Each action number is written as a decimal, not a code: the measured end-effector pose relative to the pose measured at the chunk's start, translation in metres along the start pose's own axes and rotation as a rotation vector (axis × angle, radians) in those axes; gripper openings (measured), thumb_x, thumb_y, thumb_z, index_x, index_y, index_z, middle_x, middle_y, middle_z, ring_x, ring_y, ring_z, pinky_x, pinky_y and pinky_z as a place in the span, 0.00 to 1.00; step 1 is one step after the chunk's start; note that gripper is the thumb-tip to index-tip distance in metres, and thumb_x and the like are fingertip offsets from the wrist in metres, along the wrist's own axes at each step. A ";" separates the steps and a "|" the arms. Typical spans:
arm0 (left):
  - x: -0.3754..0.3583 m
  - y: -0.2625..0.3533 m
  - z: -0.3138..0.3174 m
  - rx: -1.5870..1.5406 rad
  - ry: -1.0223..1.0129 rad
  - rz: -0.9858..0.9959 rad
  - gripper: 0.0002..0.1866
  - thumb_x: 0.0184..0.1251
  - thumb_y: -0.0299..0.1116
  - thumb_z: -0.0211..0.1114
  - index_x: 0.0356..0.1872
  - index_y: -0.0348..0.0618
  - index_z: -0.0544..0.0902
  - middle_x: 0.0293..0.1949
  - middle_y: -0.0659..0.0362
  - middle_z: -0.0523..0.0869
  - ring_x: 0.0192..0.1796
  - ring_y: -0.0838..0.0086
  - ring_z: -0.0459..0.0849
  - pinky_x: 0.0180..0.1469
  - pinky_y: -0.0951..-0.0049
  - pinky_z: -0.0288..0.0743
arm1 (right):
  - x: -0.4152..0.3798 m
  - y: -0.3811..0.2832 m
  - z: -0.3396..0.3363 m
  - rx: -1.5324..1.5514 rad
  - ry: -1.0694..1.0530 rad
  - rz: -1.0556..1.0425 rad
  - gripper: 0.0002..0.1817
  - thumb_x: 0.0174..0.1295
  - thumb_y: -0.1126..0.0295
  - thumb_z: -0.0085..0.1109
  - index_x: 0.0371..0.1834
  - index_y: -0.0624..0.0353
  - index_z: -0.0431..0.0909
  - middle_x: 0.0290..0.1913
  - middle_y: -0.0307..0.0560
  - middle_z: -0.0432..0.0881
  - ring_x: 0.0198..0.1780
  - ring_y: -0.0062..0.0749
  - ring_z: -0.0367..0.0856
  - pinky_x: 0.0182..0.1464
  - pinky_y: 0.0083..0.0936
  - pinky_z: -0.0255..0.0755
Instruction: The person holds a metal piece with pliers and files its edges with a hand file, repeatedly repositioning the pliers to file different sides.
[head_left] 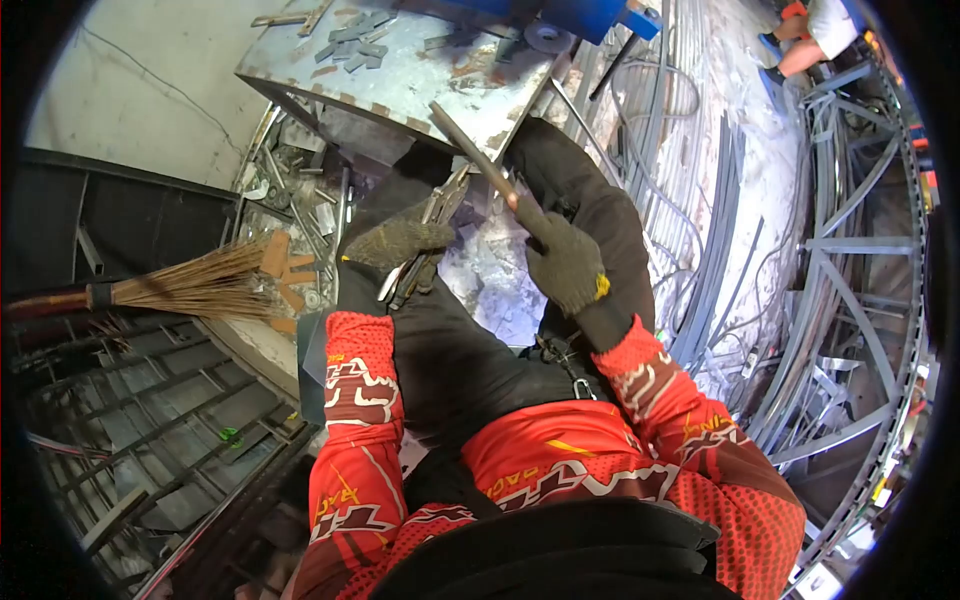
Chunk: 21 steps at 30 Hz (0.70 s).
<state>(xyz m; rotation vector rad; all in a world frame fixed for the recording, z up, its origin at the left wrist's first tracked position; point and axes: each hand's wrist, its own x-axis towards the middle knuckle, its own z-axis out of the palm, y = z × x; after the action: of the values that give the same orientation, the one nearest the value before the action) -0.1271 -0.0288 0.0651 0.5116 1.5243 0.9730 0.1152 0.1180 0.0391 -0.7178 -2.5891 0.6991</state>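
Note:
Both of my hands wear dark knit gloves. My left hand [400,245] is closed around metal locking pliers [440,205], whose jaws point up toward the table and whose handles stick out below the palm. My right hand [565,260] grips a long, flat metal bar [475,150] slanting up to the left, with a reddish spot along it. The bar's far end overlaps the front edge of the metal-topped table [470,100]. In this view the plier jaws lie close beside the bar's middle.
Small cut metal pieces [355,45] lie on the table below a blue machine [570,15]. A straw broom [200,280] and scrap are at left. Long steel bars [710,240] and a welded steel frame [860,245] fill the right. A person [810,40] is at upper right.

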 end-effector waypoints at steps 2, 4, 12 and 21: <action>0.003 0.002 0.005 0.008 0.013 0.013 0.11 0.71 0.36 0.71 0.43 0.38 0.88 0.30 0.56 0.89 0.25 0.72 0.84 0.27 0.71 0.78 | 0.024 0.006 0.009 0.014 0.028 -0.038 0.39 0.61 0.74 0.61 0.78 0.32 0.71 0.42 0.54 0.83 0.40 0.55 0.86 0.40 0.49 0.80; 0.003 0.002 0.002 0.013 0.024 0.029 0.11 0.71 0.36 0.71 0.43 0.38 0.88 0.30 0.56 0.89 0.25 0.72 0.84 0.27 0.71 0.78 | 0.030 0.008 0.009 0.023 0.046 -0.070 0.40 0.60 0.74 0.62 0.78 0.32 0.71 0.42 0.53 0.84 0.42 0.54 0.86 0.42 0.49 0.81; 0.005 0.001 0.009 0.027 0.037 0.067 0.11 0.71 0.36 0.71 0.43 0.38 0.88 0.30 0.56 0.89 0.25 0.73 0.84 0.27 0.71 0.78 | -0.004 0.001 0.000 0.023 0.023 0.018 0.39 0.61 0.72 0.63 0.78 0.30 0.70 0.43 0.52 0.85 0.43 0.55 0.87 0.43 0.50 0.82; -0.003 -0.005 0.006 0.058 0.083 0.140 0.11 0.71 0.36 0.71 0.43 0.37 0.88 0.30 0.56 0.89 0.25 0.73 0.84 0.28 0.71 0.78 | -0.024 -0.007 -0.007 0.017 -0.042 0.000 0.39 0.64 0.71 0.60 0.80 0.30 0.67 0.39 0.53 0.84 0.37 0.56 0.86 0.37 0.51 0.80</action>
<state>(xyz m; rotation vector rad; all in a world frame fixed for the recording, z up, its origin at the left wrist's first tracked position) -0.1198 -0.0325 0.0629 0.6330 1.6115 1.0713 0.1351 0.1022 0.0439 -0.7050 -2.6174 0.7434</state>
